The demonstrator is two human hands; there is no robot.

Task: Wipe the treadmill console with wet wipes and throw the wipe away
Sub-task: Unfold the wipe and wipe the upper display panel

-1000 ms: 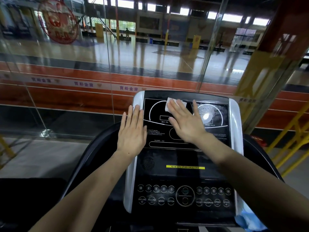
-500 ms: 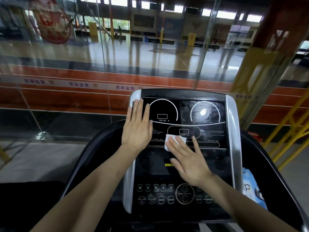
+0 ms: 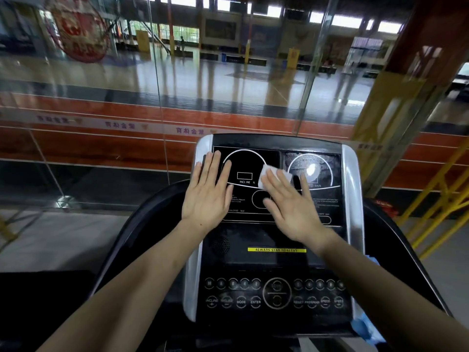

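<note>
Under the right hand (image 3: 291, 207), pinned flat by straight fingers, lies the white wipe (image 3: 275, 174), a crumpled soft rectangle. Its long axis runs roughly left-right across the console (image 3: 276, 237), and only the far edge shows beyond the fingertips. Nothing is curled round it; the palm just presses it on the glossy black display panel, between the incline dial (image 3: 243, 168) and the speed dial (image 3: 311, 171). Left of that grip, the left hand (image 3: 209, 194) rests flat with fingers straight and close together, touching the panel and the rounded silver side rail (image 3: 200, 158); it holds nothing. The speed dial looks smeared and wet with glare. Nearer than the hands are a yellow label strip (image 3: 276, 250) and round flat buttons (image 3: 241, 302). Below the right forearm a blue soft pack (image 3: 365, 329) pokes out; its contents cannot be told.
</note>
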